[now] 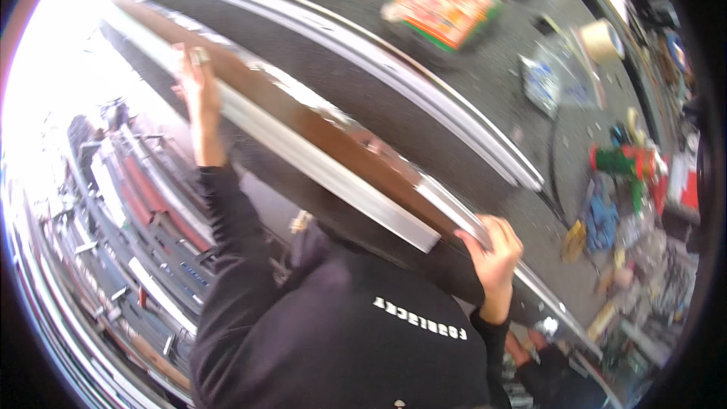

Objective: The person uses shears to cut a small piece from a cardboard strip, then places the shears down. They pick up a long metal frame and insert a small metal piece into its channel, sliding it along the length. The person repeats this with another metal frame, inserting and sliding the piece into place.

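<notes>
A long silver metal profile (pixel 326 169) crosses the bench diagonally in front of me. Along its far side runs a brown strip (pixel 333 136), edged by a shiny, partly wrinkled silver strip (pixel 447 201). My left hand (pixel 198 95) is closed over the silver profile, toward its far left part; its fingertips reach the brown strip. At the near right end, my right hand (pixel 496 254) grips the end of the shiny silver strip between thumb and fingers. Another long silver rail (pixel 363 49) lies farther back on the bench, apart from both hands.
The dark bench (pixel 485 98) bears a green and orange box (pixel 443 0), a tape roll (pixel 602 39), a plastic bag (pixel 541 79) and a red-green tool (pixel 625 163). Racked metal profiles (pixel 144 204) fill the left. Another person's hand (pixel 519 348) shows at lower right.
</notes>
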### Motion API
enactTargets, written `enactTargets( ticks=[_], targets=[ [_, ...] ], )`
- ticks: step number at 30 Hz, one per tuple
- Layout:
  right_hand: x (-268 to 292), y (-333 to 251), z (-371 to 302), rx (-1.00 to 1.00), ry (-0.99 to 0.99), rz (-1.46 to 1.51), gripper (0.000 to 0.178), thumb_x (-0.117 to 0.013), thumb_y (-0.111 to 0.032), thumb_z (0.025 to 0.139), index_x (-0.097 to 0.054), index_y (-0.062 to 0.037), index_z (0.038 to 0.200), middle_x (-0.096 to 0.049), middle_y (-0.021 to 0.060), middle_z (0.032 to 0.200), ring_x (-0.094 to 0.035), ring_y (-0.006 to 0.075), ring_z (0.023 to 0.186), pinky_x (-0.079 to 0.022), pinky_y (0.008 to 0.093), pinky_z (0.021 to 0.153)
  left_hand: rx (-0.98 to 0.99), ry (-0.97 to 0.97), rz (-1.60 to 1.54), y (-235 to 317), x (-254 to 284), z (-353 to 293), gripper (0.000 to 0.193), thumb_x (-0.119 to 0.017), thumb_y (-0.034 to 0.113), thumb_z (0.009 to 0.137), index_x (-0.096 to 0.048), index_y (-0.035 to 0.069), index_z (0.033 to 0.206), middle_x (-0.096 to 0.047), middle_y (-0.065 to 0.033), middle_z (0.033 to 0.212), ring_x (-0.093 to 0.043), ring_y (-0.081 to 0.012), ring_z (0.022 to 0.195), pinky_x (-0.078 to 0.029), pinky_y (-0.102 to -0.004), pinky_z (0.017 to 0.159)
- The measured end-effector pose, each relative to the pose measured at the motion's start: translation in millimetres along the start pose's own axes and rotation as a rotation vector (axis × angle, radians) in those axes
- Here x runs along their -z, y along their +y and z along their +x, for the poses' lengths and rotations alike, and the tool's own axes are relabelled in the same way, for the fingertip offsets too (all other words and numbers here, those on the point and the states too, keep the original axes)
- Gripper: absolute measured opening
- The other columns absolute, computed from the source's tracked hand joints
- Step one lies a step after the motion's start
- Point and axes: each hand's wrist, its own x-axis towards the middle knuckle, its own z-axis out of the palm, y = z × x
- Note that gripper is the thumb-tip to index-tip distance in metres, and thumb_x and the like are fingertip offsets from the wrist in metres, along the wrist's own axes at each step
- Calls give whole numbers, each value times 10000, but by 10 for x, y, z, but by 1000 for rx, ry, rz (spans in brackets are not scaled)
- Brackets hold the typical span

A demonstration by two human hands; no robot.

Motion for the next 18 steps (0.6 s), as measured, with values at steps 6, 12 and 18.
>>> enactTargets(
  ticks=[6,12,18],
  targets=[
    [-159,-125,105,55,23,-47,392,-898,-240,726,-705,6,963,-696,137,888,-663,338,799,-527,419,698,111,-135,-251,120,98,-250,788,-209,647,1052,-172,121,1637,-187,-142,1696,-84,-313,1580,117,-564,1208],
    [-215,-179,156,143,70,-184,398,-883,-237,734,-722,18,994,-652,125,925,-589,334,913,-491,447,793,-120,-131,-544,257,282,-237,922,-240,800,958,-460,103,1520,-297,-174,1649,-156,-348,1557,24,-549,1228],
    [-399,-357,279,167,85,-145,362,-866,-224,757,-729,22,984,-641,115,915,-574,329,901,-478,453,796,-245,-167,-1039,267,512,-316,1256,-350,1011,673,-564,6,1395,-360,-183,1606,-242,-316,1529,-85,-499,1253]
  ],
)
